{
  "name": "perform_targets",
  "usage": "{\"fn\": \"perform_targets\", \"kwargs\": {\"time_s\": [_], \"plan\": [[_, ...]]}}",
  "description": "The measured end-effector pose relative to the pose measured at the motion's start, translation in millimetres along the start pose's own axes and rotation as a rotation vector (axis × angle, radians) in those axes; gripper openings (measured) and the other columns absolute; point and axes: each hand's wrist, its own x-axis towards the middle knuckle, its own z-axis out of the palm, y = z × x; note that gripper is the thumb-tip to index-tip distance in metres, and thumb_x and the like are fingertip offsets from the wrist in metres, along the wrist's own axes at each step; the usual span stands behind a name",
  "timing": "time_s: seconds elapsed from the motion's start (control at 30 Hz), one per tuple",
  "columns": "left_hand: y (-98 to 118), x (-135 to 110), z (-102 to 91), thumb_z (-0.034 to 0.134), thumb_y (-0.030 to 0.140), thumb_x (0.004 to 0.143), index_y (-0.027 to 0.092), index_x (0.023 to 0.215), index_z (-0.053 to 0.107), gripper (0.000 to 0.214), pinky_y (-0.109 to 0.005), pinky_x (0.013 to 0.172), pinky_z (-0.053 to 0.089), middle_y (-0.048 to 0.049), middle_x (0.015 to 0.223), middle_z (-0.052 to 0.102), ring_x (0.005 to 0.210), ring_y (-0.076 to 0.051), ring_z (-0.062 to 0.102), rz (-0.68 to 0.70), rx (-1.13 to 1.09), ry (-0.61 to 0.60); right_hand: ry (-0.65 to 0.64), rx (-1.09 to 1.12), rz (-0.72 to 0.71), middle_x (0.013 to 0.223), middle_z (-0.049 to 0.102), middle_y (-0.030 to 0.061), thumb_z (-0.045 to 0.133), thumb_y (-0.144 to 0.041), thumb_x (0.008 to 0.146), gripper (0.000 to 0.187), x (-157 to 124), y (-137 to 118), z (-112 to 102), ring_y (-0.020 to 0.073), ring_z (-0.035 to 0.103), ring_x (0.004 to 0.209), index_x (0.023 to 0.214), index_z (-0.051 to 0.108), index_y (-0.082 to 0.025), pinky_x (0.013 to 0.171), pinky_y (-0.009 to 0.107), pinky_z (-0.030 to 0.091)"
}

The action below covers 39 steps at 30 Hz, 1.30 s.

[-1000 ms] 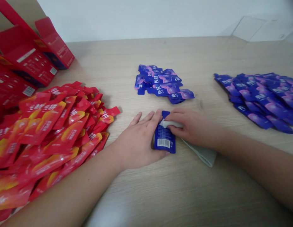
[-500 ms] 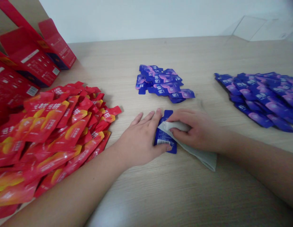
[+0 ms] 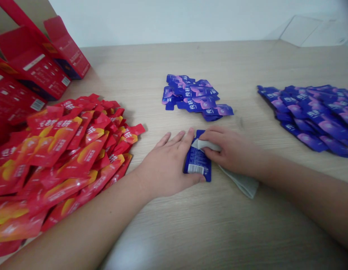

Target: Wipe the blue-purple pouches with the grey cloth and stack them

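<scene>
A blue sachet point(image 3: 196, 161) lies flat on the table, its printed side with a barcode facing up. My left hand point(image 3: 169, 165) is spread out along the sachet's left side, with the index finger and thumb touching its edges. In my right hand point(image 3: 228, 150) a folded white cloth point(image 3: 241, 183) is pinched, and its front fold rests on the upper part of the sachet. The cloth's tail trails down to the right on the table. My right palm hides the cloth's middle.
Red sachets point(image 3: 69, 150) are heaped at the left, before several open red boxes point(image 3: 39, 71). A small group of purple-blue sachets point(image 3: 196, 98) lies farther back in the middle. More purple-blue sachets point(image 3: 311, 116) form a pile at the right. A pale wall stands behind the table point(image 3: 174, 232).
My right hand has moved the cloth slightly up and away along the blue sachet, uncovering more of its print. My left hand keeps its place on the sachet.
</scene>
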Motion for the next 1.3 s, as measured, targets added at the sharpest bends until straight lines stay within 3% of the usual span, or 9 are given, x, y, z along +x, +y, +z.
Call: {"fn": "perform_targets", "kwargs": {"time_s": [0.1, 0.2, 0.43, 0.67, 0.83, 0.9, 1.0, 1.1, 1.3], "plan": [[0, 0, -1.2, 0.069, 0.076, 0.092, 0.01, 0.175, 0.015, 0.119, -0.058, 0.138, 0.016, -0.0209, 0.181, 0.027, 0.168, -0.037, 0.029, -0.001, 0.004, -0.006, 0.095, -0.035, 0.052, 0.119, 0.077, 0.0094, 0.065, -0.029, 0.101, 0.021, 1, 7, -6, 0.0299, 0.073, 0.112, 0.12, 0.075, -0.024, 0.098, 0.045, 0.06], [1, 0, -2.6, 0.069, 0.078, 0.091, 0.009, 0.175, 0.015, 0.121, -0.059, 0.138, 0.016, -0.0222, 0.18, 0.028, 0.168, -0.038, 0.029, -0.01, -0.007, -0.021, 0.149, 0.024, 0.003, 0.117, 0.077, 0.0079, 0.067, -0.029, 0.099, 0.02, -3, -2, -13, 0.0292, 0.073, 0.111, 0.117, 0.075, -0.026, 0.098, 0.045, 0.06], [0, 0, -1.0, 0.075, 0.068, 0.09, 0.014, 0.175, 0.017, 0.116, -0.057, 0.138, 0.016, -0.0185, 0.181, 0.03, 0.168, -0.035, 0.029, -0.008, -0.032, -0.018, -0.198, 0.092, -0.256, 0.122, 0.072, 0.0089, 0.067, -0.02, 0.1, 0.017, -9, -29, -7, 0.0268, 0.067, 0.114, 0.113, 0.076, -0.024, 0.101, 0.044, 0.055], [1, 0, -0.8, 0.07, 0.079, 0.091, 0.011, 0.175, 0.017, 0.12, -0.059, 0.137, 0.016, -0.0206, 0.18, 0.03, 0.167, -0.037, 0.031, -0.016, -0.047, -0.003, -0.083, -0.069, -0.065, 0.122, 0.068, 0.0128, 0.058, -0.028, 0.107, 0.025, -3, -8, -6, 0.0308, 0.064, 0.116, 0.125, 0.073, -0.02, 0.104, 0.051, 0.054], [-1, -1, 2.3, 0.07, 0.082, 0.089, 0.011, 0.175, 0.016, 0.123, -0.058, 0.137, 0.017, -0.0223, 0.178, 0.033, 0.167, -0.038, 0.032, 0.0, -0.036, 0.018, -0.003, -0.03, -0.089, 0.134, 0.067, 0.0142, 0.041, -0.042, 0.115, 0.048, -6, 2, -8, 0.0322, 0.06, 0.128, 0.155, 0.06, -0.023, 0.113, 0.058, 0.049], [-2, -1, 2.6, 0.069, 0.082, 0.089, 0.01, 0.175, 0.017, 0.124, -0.059, 0.137, 0.018, -0.0237, 0.177, 0.034, 0.166, -0.039, 0.033, -0.006, -0.04, 0.008, 0.033, -0.018, -0.067, 0.131, 0.068, 0.0132, 0.042, -0.038, 0.115, 0.045, -7, 3, -5, 0.0304, 0.062, 0.123, 0.153, 0.062, -0.024, 0.111, 0.056, 0.051], [-2, -1, 1.7, 0.071, 0.082, 0.088, 0.009, 0.176, 0.016, 0.126, -0.059, 0.138, 0.017, -0.0231, 0.178, 0.032, 0.167, -0.038, 0.032, -0.018, -0.048, -0.001, 0.077, -0.013, -0.033, 0.126, 0.07, 0.0129, 0.05, -0.035, 0.113, 0.032, -7, 2, 0, 0.0279, 0.066, 0.116, 0.133, 0.071, -0.021, 0.104, 0.05, 0.056], [-1, -2, 0.9, 0.073, 0.081, 0.087, 0.012, 0.176, 0.017, 0.126, -0.058, 0.139, 0.015, -0.0208, 0.178, 0.033, 0.167, -0.037, 0.03, -0.027, -0.067, -0.003, 0.017, 0.007, -0.072, 0.121, 0.07, 0.011, 0.053, -0.033, 0.112, 0.023, -6, 0, 1, 0.0257, 0.067, 0.111, 0.116, 0.073, -0.022, 0.1, 0.046, 0.058], [-1, -4, -1.9, 0.075, 0.079, 0.086, 0.017, 0.177, 0.019, 0.124, -0.061, 0.139, 0.015, -0.0184, 0.18, 0.029, 0.168, -0.038, 0.028, -0.056, -0.105, -0.021, -0.068, 0.054, -0.113, 0.135, 0.072, 0.0111, 0.065, -0.031, 0.105, 0.026, -5, -4, -2, 0.0293, 0.065, 0.129, 0.129, 0.075, -0.026, 0.114, 0.052, 0.053]]}}
